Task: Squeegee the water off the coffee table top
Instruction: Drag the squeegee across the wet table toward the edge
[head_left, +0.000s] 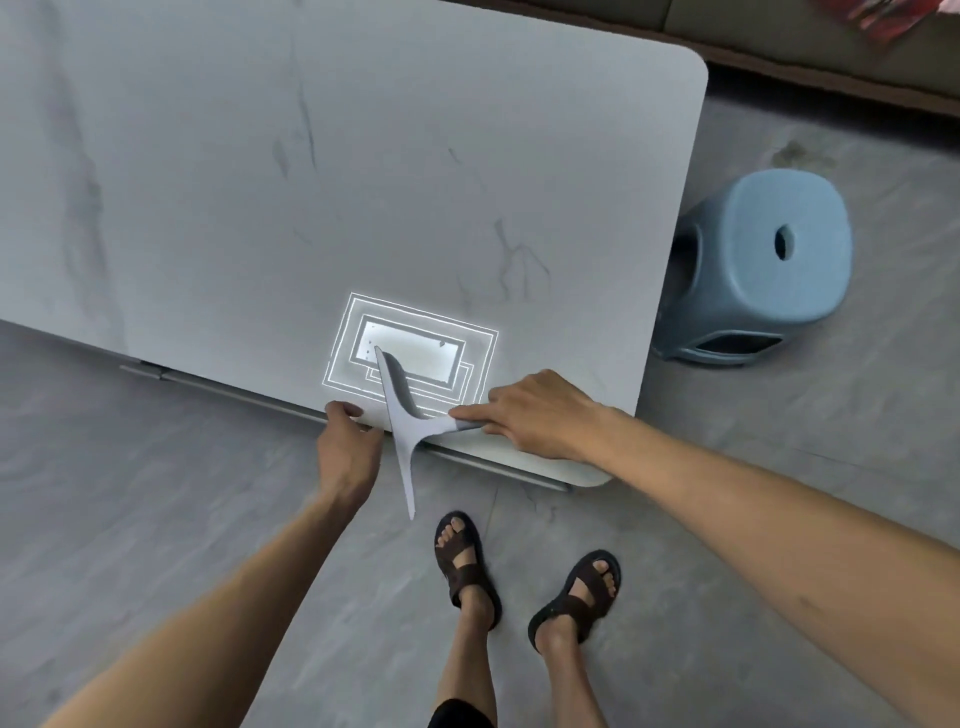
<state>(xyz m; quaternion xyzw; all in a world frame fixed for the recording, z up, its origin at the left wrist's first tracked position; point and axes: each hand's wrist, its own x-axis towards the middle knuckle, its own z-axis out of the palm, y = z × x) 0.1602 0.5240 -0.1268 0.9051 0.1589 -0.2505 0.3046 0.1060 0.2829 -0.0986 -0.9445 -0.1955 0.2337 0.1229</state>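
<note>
A pale grey squeegee (404, 415) lies at the near edge of the marble-look coffee table top (322, 171). Its long blade runs from the table out past the edge over the floor. My right hand (535, 413) grips the squeegee's handle, index finger stretched along it. My left hand (347, 441) holds the table's near edge just left of the blade, thumb on top. A bright ceiling-light reflection (415, 353) glints on the surface right beyond the blade. I cannot make out water clearly, only a few small specks in the reflection.
A blue plastic stool (763, 265) stands on the floor by the table's right edge. A dark sofa base (831, 67) runs along the far right. My two feet in brown sandals (524, 582) stand on the grey floor near the table.
</note>
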